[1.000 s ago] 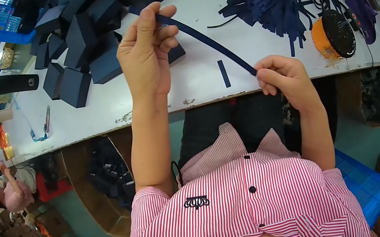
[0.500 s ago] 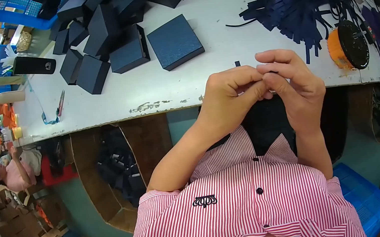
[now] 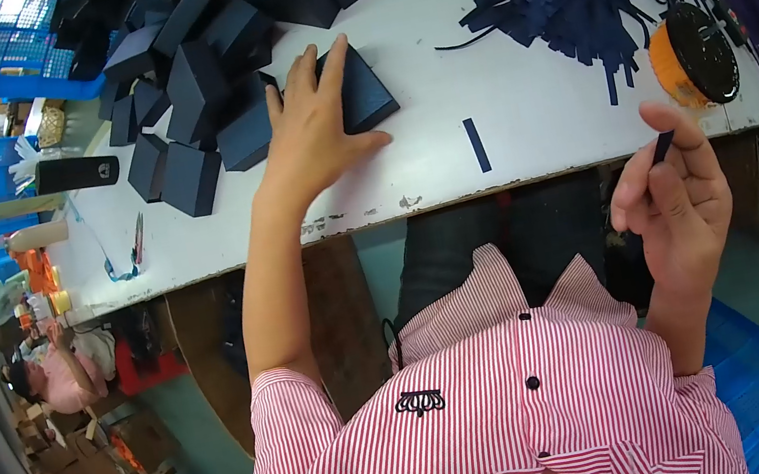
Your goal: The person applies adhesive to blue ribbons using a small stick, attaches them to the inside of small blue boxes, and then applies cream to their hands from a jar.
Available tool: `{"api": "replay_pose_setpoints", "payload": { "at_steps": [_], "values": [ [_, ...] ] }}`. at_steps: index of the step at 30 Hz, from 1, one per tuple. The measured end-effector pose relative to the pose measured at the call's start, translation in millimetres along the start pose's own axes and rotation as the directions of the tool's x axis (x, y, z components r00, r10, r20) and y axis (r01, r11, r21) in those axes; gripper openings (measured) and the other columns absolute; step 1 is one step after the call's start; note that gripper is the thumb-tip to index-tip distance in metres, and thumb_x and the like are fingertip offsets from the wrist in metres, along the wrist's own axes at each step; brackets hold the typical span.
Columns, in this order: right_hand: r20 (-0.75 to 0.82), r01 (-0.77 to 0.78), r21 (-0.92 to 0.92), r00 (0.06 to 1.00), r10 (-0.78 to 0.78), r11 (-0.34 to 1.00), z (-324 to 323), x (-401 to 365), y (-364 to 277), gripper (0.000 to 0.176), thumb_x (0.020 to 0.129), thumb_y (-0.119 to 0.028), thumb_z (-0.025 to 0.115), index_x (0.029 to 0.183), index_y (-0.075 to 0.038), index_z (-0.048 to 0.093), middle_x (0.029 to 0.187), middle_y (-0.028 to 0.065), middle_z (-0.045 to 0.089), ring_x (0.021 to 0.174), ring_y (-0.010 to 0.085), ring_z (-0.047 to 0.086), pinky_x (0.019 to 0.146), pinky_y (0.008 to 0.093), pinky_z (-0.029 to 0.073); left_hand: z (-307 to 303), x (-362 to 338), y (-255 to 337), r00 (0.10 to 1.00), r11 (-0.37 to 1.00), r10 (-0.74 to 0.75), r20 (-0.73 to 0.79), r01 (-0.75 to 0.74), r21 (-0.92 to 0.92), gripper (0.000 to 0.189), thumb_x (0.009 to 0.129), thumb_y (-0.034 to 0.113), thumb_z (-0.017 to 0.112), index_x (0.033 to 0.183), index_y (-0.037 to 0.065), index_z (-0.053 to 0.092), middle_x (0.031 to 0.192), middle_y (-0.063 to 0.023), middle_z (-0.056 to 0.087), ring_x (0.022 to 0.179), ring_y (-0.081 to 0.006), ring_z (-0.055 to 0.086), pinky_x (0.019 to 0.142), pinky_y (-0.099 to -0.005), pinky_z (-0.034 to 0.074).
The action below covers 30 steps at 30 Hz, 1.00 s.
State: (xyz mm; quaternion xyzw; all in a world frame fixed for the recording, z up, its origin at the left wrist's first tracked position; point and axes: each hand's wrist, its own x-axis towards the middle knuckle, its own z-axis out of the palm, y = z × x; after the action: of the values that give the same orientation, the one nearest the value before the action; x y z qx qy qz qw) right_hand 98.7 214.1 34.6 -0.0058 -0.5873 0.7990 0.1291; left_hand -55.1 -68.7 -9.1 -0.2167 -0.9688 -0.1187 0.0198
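My left hand point(image 3: 313, 137) reaches over a dark blue box point(image 3: 364, 92) on the white table. Its fingers are spread and lie across the left part of that box, with the thumb at the near edge. Whether the fingertips press on the box is hard to see. My right hand point(image 3: 684, 209) is raised at the table's front edge, palm turned up. Between its thumb and finger it pinches a short dark blue strip point(image 3: 663, 148). Another dark blue strip point(image 3: 477, 145) lies flat on the table between my hands.
Many dark blue boxes point(image 3: 197, 91) are heaped at the back left. Dark cut strips point(image 3: 552, 3) pile up at the back right, beside an orange tub with a black lid point(image 3: 694, 60). Tweezers point(image 3: 139, 241) lie at left. Another person point(image 3: 64, 379) sits far left.
My hands were together at the table's front edge and are now apart. My left hand has moved up and left to the box; the right moved right with the strip. The strip on the table is now uncovered.
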Motion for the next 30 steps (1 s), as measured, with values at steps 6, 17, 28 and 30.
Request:
{"api": "replay_pose_setpoints", "payload": {
  "at_steps": [6,17,28,30],
  "values": [
    [-0.127,-0.095,0.075,0.986,0.104,0.993,-31,-16,13,0.024,0.095,-0.014,0.065,0.107,0.006,0.068,0.084,0.0191,0.072,0.058,0.0181,0.066,0.056,0.0261,0.054,-24,-6,4,0.986,0.920,0.061,-0.154,-0.116,-0.375,0.111,0.054,0.022,0.092,0.150,0.011,0.038,0.146,-0.0160,0.045,0.134,-0.0313,0.044,0.111,-0.0407,0.036],
    [-0.259,-0.176,-0.457,0.964,0.059,0.872,-60,-31,10,0.014,0.096,-0.008,0.060,0.100,0.003,0.069,0.076,0.0011,0.063,0.074,0.0069,0.057,0.069,0.0209,0.045,0,-22,79,0.902,0.750,0.349,-0.253,-0.431,-0.502,0.124,0.049,0.033,0.097,0.150,-0.002,0.033,0.147,-0.0169,0.046,0.134,-0.0307,0.046,0.112,-0.0398,0.033],
    [-0.484,-0.291,-0.484,0.875,0.025,0.825,-127,-36,-21,0.017,0.094,-0.012,0.063,0.100,0.004,0.068,0.080,0.0030,0.071,0.066,0.0044,0.054,0.062,0.0193,0.042,26,2,155,0.869,0.819,0.492,-0.051,-0.482,-0.311,0.113,0.047,0.017,0.092,0.147,0.009,0.041,0.144,-0.0130,0.048,0.132,-0.0371,0.044,0.111,-0.0457,0.034],
    [-0.497,-0.290,-0.500,0.868,0.004,0.816,-134,-29,-21,0.017,0.095,-0.014,0.063,0.097,0.003,0.068,0.076,0.0008,0.066,0.067,0.0039,0.051,0.064,0.0196,0.042,28,4,160,0.878,0.845,0.479,-0.018,-0.466,-0.262,0.113,0.049,0.021,0.092,0.148,0.009,0.039,0.143,-0.0137,0.049,0.132,-0.0369,0.043,0.113,-0.0463,0.031]
  ]
}}
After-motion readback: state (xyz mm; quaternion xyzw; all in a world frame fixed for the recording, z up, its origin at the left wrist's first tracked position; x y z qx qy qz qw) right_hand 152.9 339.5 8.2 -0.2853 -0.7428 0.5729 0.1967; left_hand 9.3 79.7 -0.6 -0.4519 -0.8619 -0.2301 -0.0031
